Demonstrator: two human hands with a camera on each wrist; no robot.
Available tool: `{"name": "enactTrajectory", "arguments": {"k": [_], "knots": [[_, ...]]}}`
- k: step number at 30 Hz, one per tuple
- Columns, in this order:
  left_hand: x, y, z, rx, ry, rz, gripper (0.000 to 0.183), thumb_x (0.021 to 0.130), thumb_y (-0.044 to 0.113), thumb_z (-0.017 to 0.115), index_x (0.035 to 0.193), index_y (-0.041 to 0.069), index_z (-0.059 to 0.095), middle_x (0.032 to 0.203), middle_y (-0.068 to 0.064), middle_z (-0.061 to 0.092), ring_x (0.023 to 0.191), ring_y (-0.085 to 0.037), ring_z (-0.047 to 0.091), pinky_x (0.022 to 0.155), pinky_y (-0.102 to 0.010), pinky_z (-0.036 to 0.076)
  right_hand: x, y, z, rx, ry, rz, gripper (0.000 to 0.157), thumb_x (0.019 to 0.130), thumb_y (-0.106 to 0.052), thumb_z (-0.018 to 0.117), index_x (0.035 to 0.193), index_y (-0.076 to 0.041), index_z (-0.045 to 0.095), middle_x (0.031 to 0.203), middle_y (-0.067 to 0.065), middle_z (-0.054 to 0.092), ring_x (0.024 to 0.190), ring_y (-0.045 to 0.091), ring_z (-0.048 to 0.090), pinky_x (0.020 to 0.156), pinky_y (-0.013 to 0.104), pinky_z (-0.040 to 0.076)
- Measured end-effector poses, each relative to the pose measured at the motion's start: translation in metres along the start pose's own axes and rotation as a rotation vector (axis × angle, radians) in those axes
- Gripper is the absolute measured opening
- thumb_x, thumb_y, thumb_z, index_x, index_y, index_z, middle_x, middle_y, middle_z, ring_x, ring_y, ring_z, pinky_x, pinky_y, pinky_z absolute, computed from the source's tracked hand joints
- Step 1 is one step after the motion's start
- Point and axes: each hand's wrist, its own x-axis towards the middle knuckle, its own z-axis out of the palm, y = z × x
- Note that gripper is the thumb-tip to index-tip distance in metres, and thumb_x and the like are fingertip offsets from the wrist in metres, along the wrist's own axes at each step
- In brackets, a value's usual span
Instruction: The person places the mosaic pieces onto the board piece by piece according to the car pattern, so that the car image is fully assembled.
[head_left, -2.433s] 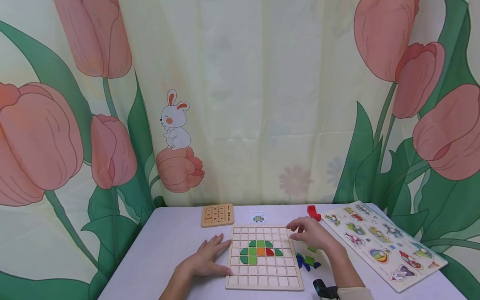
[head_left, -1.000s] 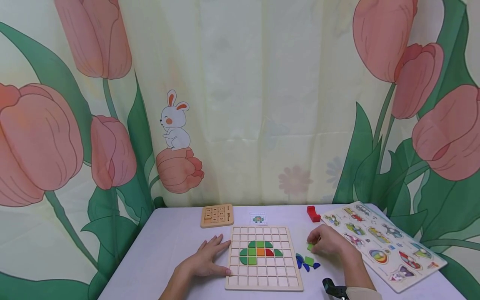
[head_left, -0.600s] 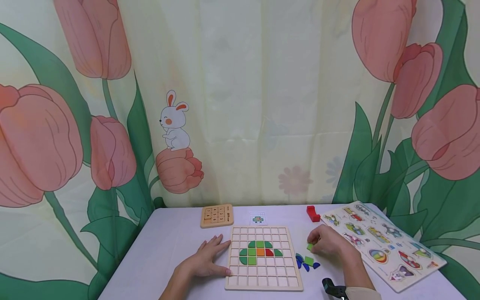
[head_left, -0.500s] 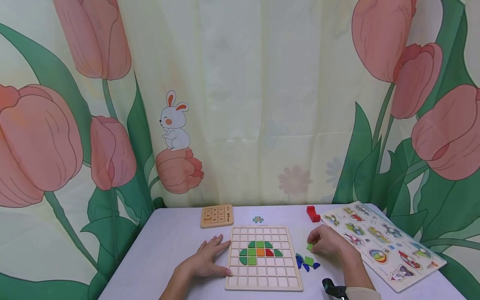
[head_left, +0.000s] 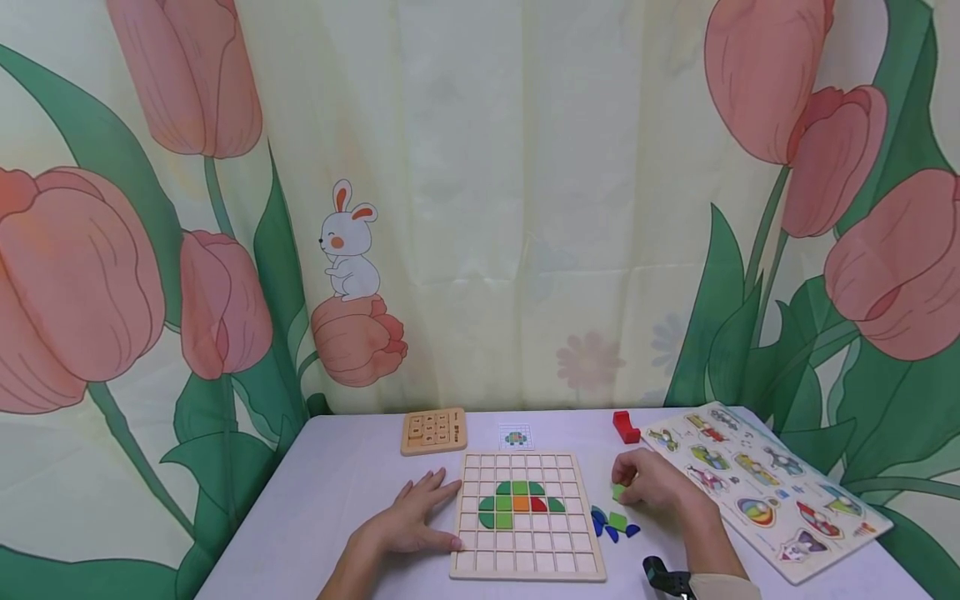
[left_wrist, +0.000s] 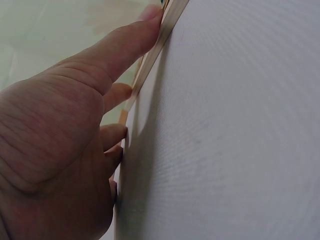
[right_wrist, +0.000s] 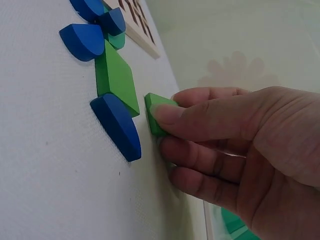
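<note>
My right hand (head_left: pixel 656 482) pinches a light green square block (right_wrist: pixel 159 100) between thumb and fingers, close to the tabletop on the right of the wooden grid board (head_left: pixel 528 577). Another green square block (right_wrist: pixel 119 77) lies beside it, among several blue rounded pieces (right_wrist: pixel 119 129). With fingers spread, my left hand (head_left: pixel 408 518) lies along the board's left edge; in the left wrist view its thumb (left_wrist: pixel 132 42) touches the frame. Green pieces, an orange square (head_left: pixel 521 503) and a red piece (head_left: pixel 538 505) sit in the board's cells.
Behind the board lies a small pattern card (head_left: pixel 516 437), with a wooden number board (head_left: pixel 434 432) to its left. A red block shape (head_left: pixel 626 427) stands at the back right, beside a large picture puzzle board (head_left: pixel 806 542). A curtain hangs behind the table.
My right hand has gone from the board's upper right corner to the green square block and taken hold of it, then shifted very slightly left. The left hand stays in place.
</note>
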Motion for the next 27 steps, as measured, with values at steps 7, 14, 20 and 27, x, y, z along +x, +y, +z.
{"name": "enactTrajectory", "arguments": {"k": [7,14,20,27], "knots": [[0.000,0.001,-0.001,-0.007,-0.002,-0.001,0.098,0.078,0.060,0.084,0.159,0.021,0.045,0.171,-0.020,0.025,0.160,-0.043,0.016,0.127,-0.069,0.006,-0.001,-0.002,-0.001,0.042,0.009,0.003,0.017,0.084,0.005,0.079,0.092,-0.008,0.072,0.084,0.007,0.064,0.082,0.021,0.059,0.072,0.032,0.056],[0.000,0.001,-0.001,-0.002,-0.002,-0.001,0.098,0.078,0.061,0.084,0.159,0.021,0.045,0.171,-0.020,0.026,0.160,-0.043,0.016,0.127,-0.070,0.006,-0.001,-0.005,-0.001,0.028,0.053,-0.041,0.018,0.087,0.005,0.075,0.097,-0.010,0.075,0.089,0.005,0.065,0.086,0.020,0.057,0.075,0.032,0.054],[0.000,0.001,0.000,-0.005,-0.004,-0.008,0.098,0.078,0.061,0.084,0.159,0.021,0.045,0.171,-0.019,0.025,0.161,-0.043,0.016,0.127,-0.069,0.006,0.000,-0.014,0.000,-0.011,0.070,-0.137,0.018,0.089,-0.001,0.077,0.103,-0.011,0.079,0.092,0.000,0.070,0.089,0.017,0.060,0.079,0.030,0.055],[0.000,0.001,0.000,0.002,-0.004,-0.003,0.097,0.079,0.061,0.083,0.159,0.022,0.045,0.171,-0.019,0.026,0.160,-0.043,0.017,0.127,-0.070,0.007,0.006,-0.028,0.012,0.091,-0.008,-0.298,0.020,0.091,-0.008,0.078,0.111,-0.008,0.079,0.097,-0.001,0.076,0.090,0.017,0.066,0.079,0.023,0.058]]}}
